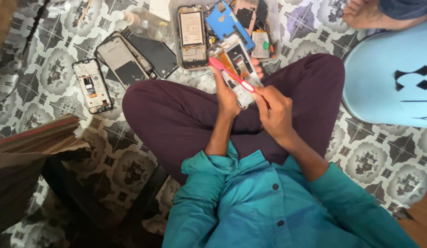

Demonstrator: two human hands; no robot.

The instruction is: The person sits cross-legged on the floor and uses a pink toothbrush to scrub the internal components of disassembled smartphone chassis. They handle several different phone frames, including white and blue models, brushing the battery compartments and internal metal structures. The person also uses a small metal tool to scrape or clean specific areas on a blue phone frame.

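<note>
Teal sleeves are framing your two hands above crossed legs in dark purple trousers. Your right hand (276, 111) is pinching the handle of a pink toothbrush (232, 74), fingers closed on it, bristle end lying beyond your fingertips on an opened phone (236, 69). Your left hand (226, 94) is clamping that phone by its edges. It is looking light, stiff and fragile; edges seem the safest hold. Beyond your fingers, more stripped phones (120, 59) are lying on the patterned floor (48, 59).
</note>
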